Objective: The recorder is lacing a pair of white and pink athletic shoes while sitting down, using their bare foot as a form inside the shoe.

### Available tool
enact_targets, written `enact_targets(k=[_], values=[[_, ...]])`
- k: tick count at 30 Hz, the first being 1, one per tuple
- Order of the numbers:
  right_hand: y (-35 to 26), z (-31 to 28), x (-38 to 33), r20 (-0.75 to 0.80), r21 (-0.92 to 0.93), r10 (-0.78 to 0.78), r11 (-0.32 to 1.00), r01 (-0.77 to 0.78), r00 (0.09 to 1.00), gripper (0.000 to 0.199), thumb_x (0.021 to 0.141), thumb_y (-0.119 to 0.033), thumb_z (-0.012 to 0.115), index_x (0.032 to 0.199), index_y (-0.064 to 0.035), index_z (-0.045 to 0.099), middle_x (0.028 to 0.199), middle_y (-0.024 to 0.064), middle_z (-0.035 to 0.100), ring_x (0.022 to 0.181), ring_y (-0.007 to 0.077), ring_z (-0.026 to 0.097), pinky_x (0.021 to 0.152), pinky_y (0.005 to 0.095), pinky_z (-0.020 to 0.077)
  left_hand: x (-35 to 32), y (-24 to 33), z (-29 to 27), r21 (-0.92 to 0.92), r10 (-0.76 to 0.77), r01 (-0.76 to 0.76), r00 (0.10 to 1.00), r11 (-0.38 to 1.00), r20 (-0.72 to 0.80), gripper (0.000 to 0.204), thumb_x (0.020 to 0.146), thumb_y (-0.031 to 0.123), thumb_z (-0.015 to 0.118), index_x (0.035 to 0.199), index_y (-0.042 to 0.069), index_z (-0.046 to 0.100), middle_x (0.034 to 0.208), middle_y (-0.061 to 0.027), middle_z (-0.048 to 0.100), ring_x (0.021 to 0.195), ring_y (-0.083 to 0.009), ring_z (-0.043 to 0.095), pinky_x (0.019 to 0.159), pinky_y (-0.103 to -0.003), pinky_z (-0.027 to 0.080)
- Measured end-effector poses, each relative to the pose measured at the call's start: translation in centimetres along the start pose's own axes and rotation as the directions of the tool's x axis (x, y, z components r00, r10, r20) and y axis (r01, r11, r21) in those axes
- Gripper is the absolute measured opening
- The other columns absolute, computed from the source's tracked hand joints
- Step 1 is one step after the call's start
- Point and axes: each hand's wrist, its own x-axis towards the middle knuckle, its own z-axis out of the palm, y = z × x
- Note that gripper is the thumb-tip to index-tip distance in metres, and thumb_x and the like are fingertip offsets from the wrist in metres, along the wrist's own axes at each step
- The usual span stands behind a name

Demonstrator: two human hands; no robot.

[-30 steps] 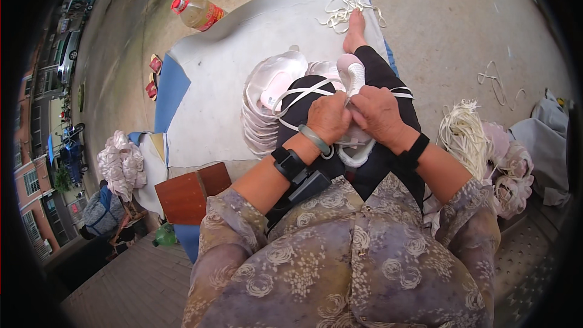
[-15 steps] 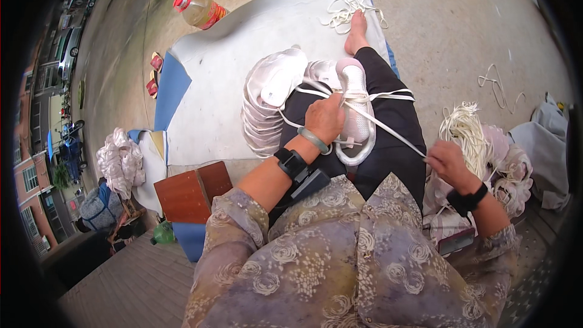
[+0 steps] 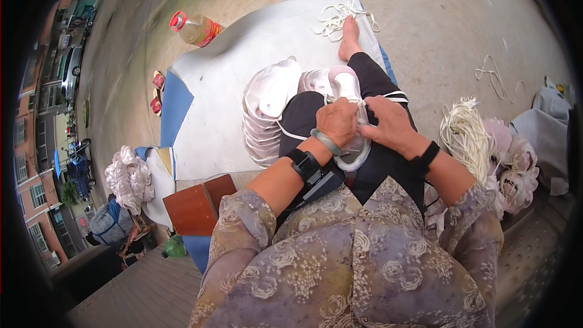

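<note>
A white sneaker with a pinkish toe (image 3: 345, 80) rests on my lap, its toe pointing away from me. Over the lacing area my left hand (image 3: 337, 124) is closed, its fingers curled on the white shoelace. My right hand (image 3: 392, 126) meets it from the other side, thumb and fingers pinching the lace at the shoe's edge. Both hands cover most of the eyelets. A loose white lace end (image 3: 396, 96) lies across my right thigh. Left of my knee, a row of stacked pale sneakers (image 3: 260, 124) leans on the white sheet (image 3: 212, 103).
A bundle of white laces (image 3: 466, 127) and more pale shoes (image 3: 516, 170) lie to my right. Loose laces (image 3: 340, 19) are beside my bare foot. An oil bottle (image 3: 197, 30) stands beyond the sheet. A brown wooden board (image 3: 193, 209) and bundled shoes (image 3: 129, 176) are at left.
My right hand has come in from far right, where it held a lace stretched out, to the shoe beside my left hand. My left hand stays at the lacing. The view has shifted slightly.
</note>
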Motion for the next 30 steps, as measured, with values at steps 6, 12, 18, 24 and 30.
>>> enact_targets(k=[6,12,18,24,30], values=[[-0.1,1.0,0.9,0.159,-0.038,0.123,0.992,-0.119,0.980,0.030,0.067,-0.027,0.063,0.080,-0.0034,0.049,0.080,0.0147,0.053,0.079,0.0327,0.054,0.071,0.0414,0.0433,0.5,0.2,0.1,0.010,-0.017,0.017,1.000,1.000,0.020,0.010,0.074,0.019,0.056,0.073,0.010,0.061,0.071,-0.0102,0.057,0.066,-0.0305,0.058,0.058,-0.041,0.046],[0.0,1.1,1.3,0.239,0.031,0.289,0.952,-0.305,0.927,0.021,0.070,-0.016,0.057,0.085,-0.0025,0.052,0.080,0.0172,0.055,0.081,0.0354,0.055,0.071,0.0423,0.0432,1.0,0.5,1.0,0.053,-0.028,0.029,0.999,0.998,-0.015,0.012,0.074,0.020,0.057,0.072,0.008,0.059,0.072,-0.0109,0.058,0.065,-0.0314,0.059,0.058,-0.042,0.046],[-1.1,0.6,0.9,0.240,0.125,0.354,0.912,-0.391,0.904,0.028,0.069,-0.014,0.058,0.093,-0.0031,0.048,0.084,0.0172,0.058,0.081,0.0344,0.057,0.070,0.0413,0.0443,1.1,0.8,0.0,0.109,0.012,-0.016,0.999,0.994,0.035,0.010,0.074,0.016,0.056,0.070,0.006,0.055,0.070,-0.0118,0.057,0.062,-0.0328,0.057,0.057,-0.043,0.046],[-0.1,0.2,-0.6,0.204,0.180,0.353,0.903,-0.389,0.913,0.046,0.067,-0.013,0.061,0.108,-0.0028,0.040,0.081,0.0143,0.058,0.075,0.0311,0.059,0.068,0.0379,0.0464,-3.9,-3.5,-8.1,0.156,-0.013,0.029,0.994,0.987,-0.106,0.006,0.073,0.009,0.054,0.069,0.006,0.051,0.066,-0.0148,0.052,0.065,-0.0347,0.054,0.057,-0.043,0.042],[-1.3,-0.5,-0.3,0.211,0.273,0.378,0.863,-0.426,0.901,0.053,0.069,-0.013,0.060,0.116,0.0006,0.040,0.080,0.0143,0.059,0.075,0.0274,0.060,0.069,0.0354,0.0469,-19.0,-19.7,-18.0,0.628,-0.688,0.587,0.717,0.512,-0.109,0.004,0.072,0.009,0.056,0.073,0.006,0.057,0.075,-0.0169,0.061,0.073,-0.0369,0.059,0.062,-0.046,0.046]])
